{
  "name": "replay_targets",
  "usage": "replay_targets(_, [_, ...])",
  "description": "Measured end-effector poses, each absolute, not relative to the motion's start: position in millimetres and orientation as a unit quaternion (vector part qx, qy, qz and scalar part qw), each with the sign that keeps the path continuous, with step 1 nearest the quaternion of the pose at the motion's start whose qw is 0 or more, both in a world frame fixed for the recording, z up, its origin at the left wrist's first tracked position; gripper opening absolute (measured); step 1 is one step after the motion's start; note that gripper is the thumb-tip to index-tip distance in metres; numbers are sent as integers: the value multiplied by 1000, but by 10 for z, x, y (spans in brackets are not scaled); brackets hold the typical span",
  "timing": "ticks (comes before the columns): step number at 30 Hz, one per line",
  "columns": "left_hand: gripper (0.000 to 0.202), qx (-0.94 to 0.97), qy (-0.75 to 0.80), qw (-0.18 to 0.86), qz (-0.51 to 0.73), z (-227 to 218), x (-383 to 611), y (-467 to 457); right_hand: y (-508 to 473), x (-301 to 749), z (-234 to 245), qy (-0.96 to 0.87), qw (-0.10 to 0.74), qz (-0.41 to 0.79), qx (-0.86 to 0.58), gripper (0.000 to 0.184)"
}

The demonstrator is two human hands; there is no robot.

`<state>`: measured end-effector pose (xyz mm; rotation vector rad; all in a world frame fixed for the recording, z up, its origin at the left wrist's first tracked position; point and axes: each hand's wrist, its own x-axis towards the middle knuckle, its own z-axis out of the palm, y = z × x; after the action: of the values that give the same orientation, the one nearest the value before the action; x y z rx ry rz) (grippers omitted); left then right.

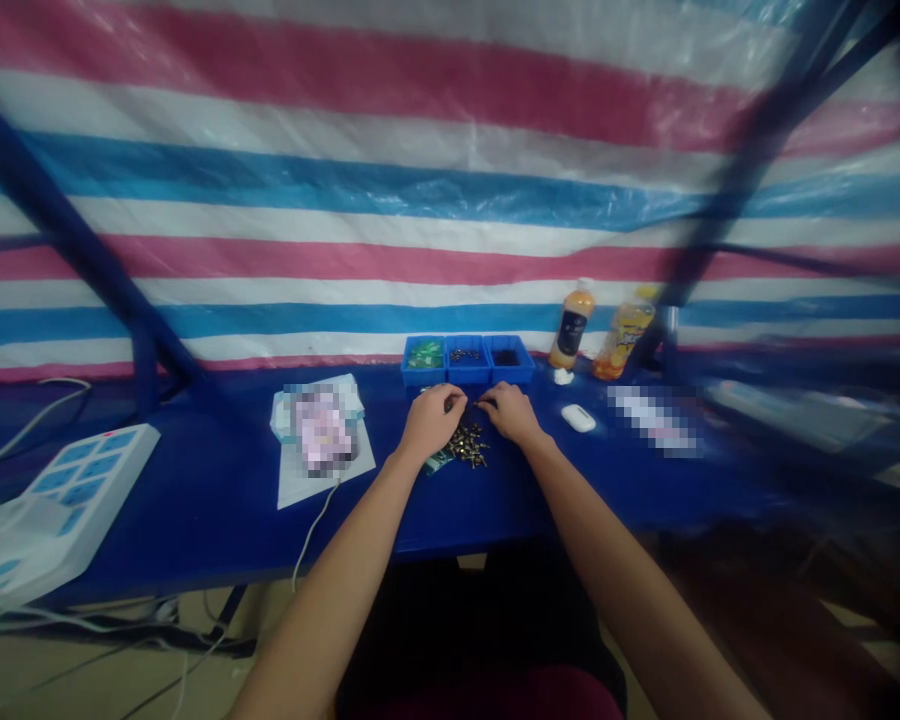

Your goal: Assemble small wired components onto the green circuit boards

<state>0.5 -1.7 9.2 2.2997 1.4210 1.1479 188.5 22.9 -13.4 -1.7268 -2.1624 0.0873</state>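
My left hand [433, 422] and my right hand [511, 413] hover close together at the middle of the blue table, fingertips curled and almost meeting. Just below them lies a loose pile of small brass-coloured screws [465, 445]. Some green pieces [439, 462] sit by my left palm. Behind my fingertips stands a blue three-compartment tray [467, 360] holding green parts, small screws and dark parts. Anything between my fingertips is too small to make out.
A white power strip [82, 490] lies at the left, near a white sheet [322, 480] bearing a blurred item. Two plastic bottles [574, 325] stand at the back right. A white oval case [577, 418] lies beside my right hand. Striped tarpaulin and blue poles surround the table.
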Motion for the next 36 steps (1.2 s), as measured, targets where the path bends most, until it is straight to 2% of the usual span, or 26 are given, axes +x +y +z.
replay_targets(10, [19,776,492,92,383,84,-4,-5,229,1881,-162,-754,205,41,-623,24])
replay_targets(15, [16,770,505,81,382,68,-18,13,329,1743,-76,-690,232,83,-680,35])
replay_targets(19, [15,767,507,80,386,51,-35,19,482,1517,33,-655,191,99,-725,35])
replay_targets(22, [14,768,503,80,388,45,-39,18,563,1404,83,-657,155,70,-735,27])
replay_targets(26, [14,772,497,88,387,46,-30,13,560,1438,104,-688,131,39,-713,26])
replay_targets(30, [15,769,503,89,384,51,-23,9,412,1660,50,-660,200,99,-717,23])
replay_targets(36, [18,768,507,95,380,69,-26,1,211,2009,-31,-599,417,327,-601,20])
